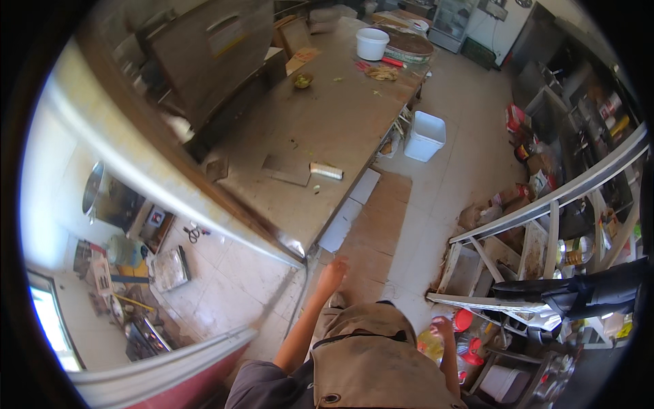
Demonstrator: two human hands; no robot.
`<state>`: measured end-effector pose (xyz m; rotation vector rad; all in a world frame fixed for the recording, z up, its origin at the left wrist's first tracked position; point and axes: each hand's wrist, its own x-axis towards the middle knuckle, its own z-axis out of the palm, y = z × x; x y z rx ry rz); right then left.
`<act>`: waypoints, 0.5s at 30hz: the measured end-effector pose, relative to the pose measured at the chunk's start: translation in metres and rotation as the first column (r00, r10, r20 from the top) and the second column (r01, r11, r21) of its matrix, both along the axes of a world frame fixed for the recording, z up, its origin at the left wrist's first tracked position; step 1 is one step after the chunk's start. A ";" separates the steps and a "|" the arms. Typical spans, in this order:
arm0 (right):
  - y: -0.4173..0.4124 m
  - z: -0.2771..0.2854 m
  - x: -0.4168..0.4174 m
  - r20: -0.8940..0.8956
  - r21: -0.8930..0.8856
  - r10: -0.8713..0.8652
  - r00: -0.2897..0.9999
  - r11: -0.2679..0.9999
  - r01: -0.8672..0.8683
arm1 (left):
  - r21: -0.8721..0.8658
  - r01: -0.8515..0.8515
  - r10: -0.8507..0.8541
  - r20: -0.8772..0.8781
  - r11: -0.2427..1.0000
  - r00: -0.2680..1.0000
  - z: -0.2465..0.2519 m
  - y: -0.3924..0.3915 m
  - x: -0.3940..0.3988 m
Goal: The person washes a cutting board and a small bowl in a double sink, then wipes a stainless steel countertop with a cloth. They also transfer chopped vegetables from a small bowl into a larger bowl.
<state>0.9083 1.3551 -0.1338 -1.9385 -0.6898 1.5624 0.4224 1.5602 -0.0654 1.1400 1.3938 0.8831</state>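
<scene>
My left hand (333, 274) hangs beside the near corner of a long worktable (327, 122), above cardboard laid on the floor (380, 225). Its fingers are loosely bent, with nothing seen in them. My right hand (441, 327) is at my other side, over bottles with red caps; whether its curled fingers hold anything is unclear. A brown apron (383, 358) covers my front. On the near part of the table lie a flat rectangular plate (287, 169) and a whitish ridged block (326, 171). Farther along stand a small bowl with green bits (302, 80) and a white bucket (372, 44).
A white square bin (425, 136) stands on the floor right of the table. A metal rack (554, 204) with bottles and bags lines the right side. The end of a wall (204, 199) is at the left, with a pot (94, 189) and scissors (193, 233) beyond.
</scene>
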 end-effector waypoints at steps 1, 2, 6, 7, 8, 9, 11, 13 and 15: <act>0.025 0.000 -0.020 0.017 0.021 0.015 1.000 1.000 -0.016 | 0.004 -0.017 0.017 0.010 1.000 1.000 0.004 0.028 -0.008; 0.052 0.009 -0.033 0.047 0.033 0.021 0.999 0.999 -0.023 | -0.026 -0.070 0.070 0.027 0.997 0.997 0.012 0.054 -0.013; 0.120 0.011 -0.023 -0.020 -0.004 0.034 0.999 0.999 -0.034 | -0.105 -0.218 0.230 0.111 0.970 0.967 0.043 0.136 -0.003; 0.140 0.003 -0.016 0.002 -0.047 0.062 0.998 0.997 -0.062 | -0.110 -0.246 0.259 0.119 0.963 0.959 0.044 0.155 -0.003; 0.159 -0.005 -0.009 -0.013 -0.032 0.055 0.998 0.998 -0.056 | -0.098 -0.243 0.253 0.109 0.965 0.961 0.046 0.171 -0.001; 0.182 -0.017 -0.005 -0.039 -0.019 0.065 0.997 0.998 -0.066 | -0.080 -0.278 0.283 0.070 0.957 0.956 0.047 0.183 -0.004; 0.241 -0.039 0.016 -0.206 -0.028 0.021 0.978 0.999 -0.027 | -0.062 -0.336 0.336 -0.002 0.940 0.942 0.041 0.204 0.001; 0.302 -0.073 0.039 -0.477 -0.116 -0.121 0.871 0.990 0.074 | 0.007 -0.372 0.362 -0.246 0.928 0.899 0.041 0.227 0.005; 0.363 -0.075 0.037 -0.204 0.031 0.161 0.966 0.987 -0.158 | 0.042 -0.407 0.364 -0.542 0.912 0.758 0.039 0.221 0.005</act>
